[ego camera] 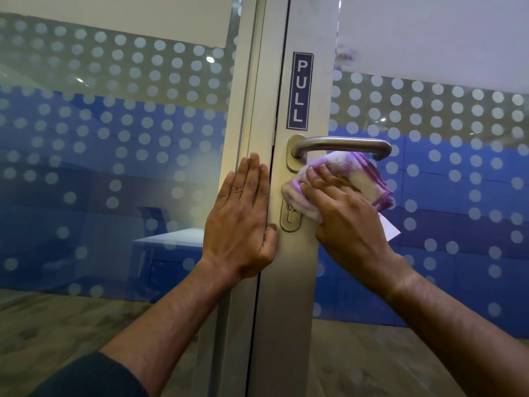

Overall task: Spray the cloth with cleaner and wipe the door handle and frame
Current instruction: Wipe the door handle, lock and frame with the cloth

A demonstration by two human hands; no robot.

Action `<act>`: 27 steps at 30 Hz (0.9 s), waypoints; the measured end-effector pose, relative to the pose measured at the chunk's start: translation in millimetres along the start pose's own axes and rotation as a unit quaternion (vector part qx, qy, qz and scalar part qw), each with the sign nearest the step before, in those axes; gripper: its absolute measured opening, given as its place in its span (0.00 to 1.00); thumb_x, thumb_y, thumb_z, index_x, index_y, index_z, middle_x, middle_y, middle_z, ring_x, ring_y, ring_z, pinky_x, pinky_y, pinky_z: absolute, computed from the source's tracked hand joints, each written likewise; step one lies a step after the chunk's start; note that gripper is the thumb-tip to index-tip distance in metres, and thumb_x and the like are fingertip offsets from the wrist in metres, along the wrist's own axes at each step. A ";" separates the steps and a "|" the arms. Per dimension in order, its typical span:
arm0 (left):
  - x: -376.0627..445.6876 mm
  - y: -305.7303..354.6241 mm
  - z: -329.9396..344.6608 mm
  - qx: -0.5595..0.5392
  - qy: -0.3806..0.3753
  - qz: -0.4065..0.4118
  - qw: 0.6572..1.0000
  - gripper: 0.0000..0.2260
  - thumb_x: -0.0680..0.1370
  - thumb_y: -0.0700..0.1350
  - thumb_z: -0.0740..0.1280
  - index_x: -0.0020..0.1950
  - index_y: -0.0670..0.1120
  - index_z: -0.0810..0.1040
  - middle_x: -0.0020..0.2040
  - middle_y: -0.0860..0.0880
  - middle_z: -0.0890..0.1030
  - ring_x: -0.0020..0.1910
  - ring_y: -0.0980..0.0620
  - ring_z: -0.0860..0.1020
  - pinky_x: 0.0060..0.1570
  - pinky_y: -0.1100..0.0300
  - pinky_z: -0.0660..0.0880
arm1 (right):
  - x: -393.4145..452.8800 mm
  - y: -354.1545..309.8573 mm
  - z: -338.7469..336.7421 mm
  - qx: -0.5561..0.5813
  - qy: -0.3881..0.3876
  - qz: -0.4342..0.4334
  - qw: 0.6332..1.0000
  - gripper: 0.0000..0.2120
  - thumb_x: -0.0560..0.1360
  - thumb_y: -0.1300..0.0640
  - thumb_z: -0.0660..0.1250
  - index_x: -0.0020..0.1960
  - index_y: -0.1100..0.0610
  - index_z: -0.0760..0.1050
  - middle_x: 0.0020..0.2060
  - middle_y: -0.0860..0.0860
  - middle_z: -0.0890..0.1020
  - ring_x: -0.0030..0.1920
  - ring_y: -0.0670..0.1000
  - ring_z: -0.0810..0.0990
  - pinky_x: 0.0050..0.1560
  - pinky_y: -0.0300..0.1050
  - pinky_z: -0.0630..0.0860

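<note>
Right hand point(347, 213) pressed the soft, folded cloth point(343, 179) flat-fingered against the door stile below the rigid steel handle point(340, 144); left hand point(243, 222), fingers straight, braced the frame point(252, 110)

Behind the folded cloth point(340, 179): a stretch of door stile and the top of the keyhole plate point(290, 220). Under the right hand point(343, 216): the cloth's lower part, plus most of a white slip point(390, 229) poking out past the knuckles, perhaps a label, too little showing to tell. Beneath the flat left hand point(243, 213): part of the door frame point(249, 116) and the seam where frame meets door. Cut off by the top and bottom edges: the frame and the stile. Beyond the dotted glass point(114, 124): only hazy, washed-out shapes, among them a pale tabletop point(174, 237). Cut by the bottom edge: a dark sleeve point(94, 376).
</note>
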State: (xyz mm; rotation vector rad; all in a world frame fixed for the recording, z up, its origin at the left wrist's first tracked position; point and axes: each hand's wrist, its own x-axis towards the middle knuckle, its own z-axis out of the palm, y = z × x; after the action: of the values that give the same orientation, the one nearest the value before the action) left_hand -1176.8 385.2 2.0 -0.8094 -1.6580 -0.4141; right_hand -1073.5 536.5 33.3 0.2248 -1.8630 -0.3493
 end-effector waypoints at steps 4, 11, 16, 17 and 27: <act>-1.1 0.4 0.0 0.000 -0.002 -0.001 1.000 0.41 0.73 0.51 0.60 0.80 0.39 0.43 0.80 0.40 0.41 0.80 0.46 0.40 0.79 0.50 0.43 | 10.1 -21.3 -2.2 -0.005 0.069 0.056 0.996 0.20 0.74 0.60 0.57 0.62 0.64 0.76 0.52 0.64 0.79 0.52 0.63 0.77 0.51 0.57 0.74; -0.7 -1.0 2.8 -0.004 0.009 0.002 1.000 0.41 0.72 0.51 0.57 0.80 0.39 0.44 0.80 0.40 0.43 0.80 0.46 0.40 0.79 0.49 0.45 | 12.0 -16.8 6.8 -0.135 0.015 0.018 0.991 0.21 0.73 0.57 0.66 0.65 0.59 0.74 0.53 0.61 0.76 0.51 0.61 0.74 0.46 0.56 0.72; -0.9 0.1 0.2 0.000 0.006 0.004 1.000 0.42 0.71 0.51 0.59 0.80 0.39 0.44 0.80 0.39 0.42 0.80 0.45 0.40 0.79 0.49 0.44 | 4.2 -7.1 -4.0 -0.088 0.015 0.097 0.991 0.20 0.70 0.62 0.66 0.62 0.60 0.75 0.50 0.62 0.75 0.48 0.60 0.73 0.43 0.50 0.69; -0.8 0.5 -0.4 0.002 0.004 0.003 1.000 0.42 0.71 0.51 0.59 0.80 0.39 0.44 0.80 0.39 0.42 0.80 0.45 0.40 0.79 0.49 0.44 | 5.2 -6.2 -5.8 -0.066 0.026 0.124 0.990 0.19 0.71 0.63 0.67 0.62 0.61 0.75 0.49 0.62 0.75 0.46 0.59 0.73 0.41 0.48 0.68; -0.6 1.4 -0.2 -0.002 0.002 -0.001 1.000 0.42 0.71 0.51 0.59 0.80 0.39 0.43 0.80 0.40 0.41 0.80 0.46 0.40 0.79 0.49 0.43 | 33.6 -11.8 9.2 -0.074 0.085 0.172 0.979 0.18 0.80 0.58 0.58 0.70 0.53 0.67 0.54 0.61 0.73 0.53 0.60 0.73 0.44 0.47 0.70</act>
State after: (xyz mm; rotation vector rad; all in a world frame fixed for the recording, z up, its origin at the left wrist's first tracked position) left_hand -1175.6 385.9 1.3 -0.8093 -1.6542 -0.4196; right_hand -1092.9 515.7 56.5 -0.1650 -1.6609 -0.2185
